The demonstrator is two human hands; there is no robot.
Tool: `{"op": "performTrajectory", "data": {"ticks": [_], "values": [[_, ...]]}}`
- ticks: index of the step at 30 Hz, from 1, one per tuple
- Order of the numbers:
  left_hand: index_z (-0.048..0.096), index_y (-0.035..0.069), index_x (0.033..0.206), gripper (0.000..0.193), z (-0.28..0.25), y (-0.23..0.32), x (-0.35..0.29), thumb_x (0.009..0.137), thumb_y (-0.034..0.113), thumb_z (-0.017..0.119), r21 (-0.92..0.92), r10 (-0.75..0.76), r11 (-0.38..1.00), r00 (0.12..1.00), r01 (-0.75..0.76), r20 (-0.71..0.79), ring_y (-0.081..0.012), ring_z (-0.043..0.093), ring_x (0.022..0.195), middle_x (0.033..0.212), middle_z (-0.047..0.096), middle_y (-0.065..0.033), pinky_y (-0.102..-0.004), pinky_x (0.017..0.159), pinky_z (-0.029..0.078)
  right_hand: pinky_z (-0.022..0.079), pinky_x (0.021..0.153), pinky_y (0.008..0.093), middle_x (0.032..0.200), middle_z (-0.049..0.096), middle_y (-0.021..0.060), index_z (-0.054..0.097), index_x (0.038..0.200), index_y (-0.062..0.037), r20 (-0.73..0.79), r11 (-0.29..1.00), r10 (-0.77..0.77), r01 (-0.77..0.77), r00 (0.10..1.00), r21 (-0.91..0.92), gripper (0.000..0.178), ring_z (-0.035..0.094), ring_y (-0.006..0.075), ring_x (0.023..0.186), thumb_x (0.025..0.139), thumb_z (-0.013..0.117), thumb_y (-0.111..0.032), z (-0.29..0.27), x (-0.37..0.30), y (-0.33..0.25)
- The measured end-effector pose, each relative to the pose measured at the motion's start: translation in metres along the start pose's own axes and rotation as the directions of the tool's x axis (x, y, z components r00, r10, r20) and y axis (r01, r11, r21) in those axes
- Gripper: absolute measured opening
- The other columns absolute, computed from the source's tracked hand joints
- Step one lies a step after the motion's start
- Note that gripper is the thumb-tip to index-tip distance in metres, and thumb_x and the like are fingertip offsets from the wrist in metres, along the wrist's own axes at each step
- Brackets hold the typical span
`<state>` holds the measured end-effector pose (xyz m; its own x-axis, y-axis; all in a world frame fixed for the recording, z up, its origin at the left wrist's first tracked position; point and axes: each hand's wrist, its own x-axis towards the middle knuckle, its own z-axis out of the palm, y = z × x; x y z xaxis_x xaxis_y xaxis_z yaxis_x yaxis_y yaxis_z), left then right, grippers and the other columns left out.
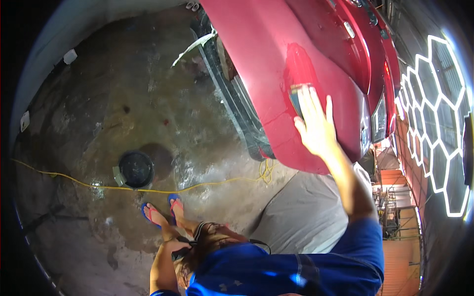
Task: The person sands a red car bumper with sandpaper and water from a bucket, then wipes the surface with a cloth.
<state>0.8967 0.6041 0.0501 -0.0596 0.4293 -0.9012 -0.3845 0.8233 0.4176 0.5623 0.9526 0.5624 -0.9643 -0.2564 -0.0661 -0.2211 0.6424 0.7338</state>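
Note:
On the wet red car panel (pixel 276 64), my right hand (pixel 316 123) lies with its fingers stretched over a dark flat pad (pixel 295 101) with a tan edge. The pad looks like sandpaper or a sanding pad, and the palm hides part of it. A darker wet patch (pixel 299 64) spreads over the paint just beyond my fingertips. My left hand (pixel 171 245) is low beside my leg, its fingers closed round a small dark object (pixel 181 252) whose kind I cannot make out.
A black bucket (pixel 136 169) stands on the wet concrete floor, beside a yellow hose or cord (pixel 207 185). A grey cover (pixel 301 212) drapes something below the car. White masking strips (pixel 192 48) hang near the black lower bumper section (pixel 229 93). Hexagonal lights (pixel 444 123) glow at right.

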Motion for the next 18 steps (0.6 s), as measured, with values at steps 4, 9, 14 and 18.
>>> {"op": "performTrajectory", "data": {"ticks": [4,9,14,18], "values": [[0.069,-0.007,0.119,0.092,-0.003,0.008,0.005,0.058,0.059,0.090,-0.003,0.007,1.000,1.000,-0.007,-0.004,-0.0260,0.070,0.100,0.116,0.071,-0.0172,-0.0371,0.087,0.056,0.011,0.127,0.0578,0.171,0.025,0.0094,0.032,0.162,-0.0048,-0.183,0.997,-0.049,0.037,0.982,-0.070,0.068,0.020,0.0239,0.159,0.106,0.046,-0.042,-0.007,0.096,0.007],[0.069,-0.007,0.120,0.093,-0.002,-0.016,-0.004,0.058,0.059,0.090,-0.051,-0.039,0.998,0.999,0.038,-0.024,-0.0264,0.069,0.101,0.117,0.071,-0.0176,-0.0370,0.088,0.056,0.005,0.127,0.0599,0.174,0.017,0.0119,0.025,0.164,-0.0064,0.157,0.996,0.024,-0.036,0.987,0.077,0.077,0.014,0.0260,0.161,0.103,0.052,-0.044,0.011,-0.045,-0.019],[0.069,-0.008,0.120,0.094,-0.015,0.003,0.007,0.058,0.059,0.090,-0.011,-0.007,1.000,1.000,0.006,-0.004,-0.0267,0.069,0.102,0.117,0.071,-0.0180,-0.0369,0.088,0.056,0.010,0.127,0.0594,0.172,0.024,0.0111,0.026,0.164,-0.0079,-0.139,0.996,-0.047,0.037,0.989,-0.079,0.072,0.019,0.0250,0.159,0.106,0.047,-0.043,-0.006,0.078,0.006],[0.068,-0.008,0.121,0.095,-0.017,-0.001,0.001,0.058,0.060,0.089,-0.047,-0.025,0.999,1.000,0.024,-0.018,-0.0270,0.069,0.102,0.118,0.071,-0.0184,-0.0369,0.088,0.056,0.010,0.127,0.0593,0.172,0.021,0.0110,0.028,0.163,-0.0061,-0.095,0.999,-0.030,0.029,0.995,-0.015,0.071,0.018,0.0245,0.159,0.105,0.049,-0.041,-0.011,0.049,-0.011]]}}
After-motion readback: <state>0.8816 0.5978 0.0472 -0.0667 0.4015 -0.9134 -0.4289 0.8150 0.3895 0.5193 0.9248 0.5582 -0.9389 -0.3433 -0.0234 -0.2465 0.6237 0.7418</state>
